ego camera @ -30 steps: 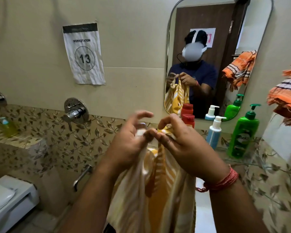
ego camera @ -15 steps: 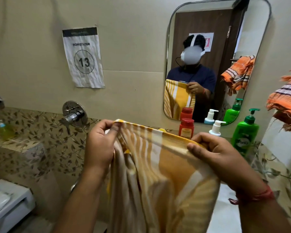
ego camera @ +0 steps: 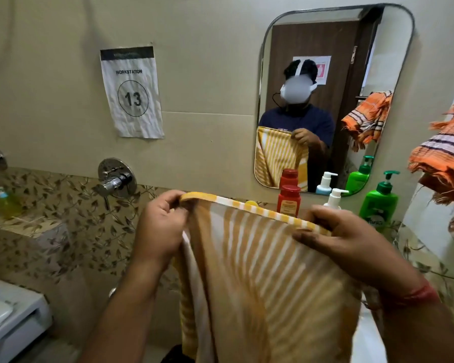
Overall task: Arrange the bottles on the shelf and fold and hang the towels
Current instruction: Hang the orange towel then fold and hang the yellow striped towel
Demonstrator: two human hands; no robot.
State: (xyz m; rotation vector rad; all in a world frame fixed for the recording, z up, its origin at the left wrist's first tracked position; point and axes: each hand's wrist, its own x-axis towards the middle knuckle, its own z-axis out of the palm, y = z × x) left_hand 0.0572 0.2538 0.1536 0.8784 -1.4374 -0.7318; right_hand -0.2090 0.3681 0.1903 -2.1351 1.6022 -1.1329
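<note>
- Landmark: the yellow striped towel [ego camera: 260, 258], held up in front of the person and hanging from its top hem, likely spread flat so the corners can be matched for a fold.
- Far left of the towel, a small yellow-green bottle [ego camera: 7, 203] sits on the leaf-patterned ledge [ego camera: 45, 218], well apart from the other bottles.
- At the towel's upper left corner, the left hand [ego camera: 160, 231] pinches the hem, fingers curled over the cloth and thumb tucked behind it.
- Just behind the towel's top edge stand a red bottle [ego camera: 288, 200] and a white pump bottle [ego camera: 334, 197], grouped below the mirror [ego camera: 393, 100], seemingly already arranged.
- At the towel's upper right corner, the right hand [ego camera: 344, 242] grips the hem, fingers folded over the front, keeping the edge taut.
- Right of the towel stands a green pump bottle [ego camera: 379, 200].
- Farther right and above, an orange striped towel [ego camera: 440, 163] hangs bunched, apparently not yet folded.
</note>
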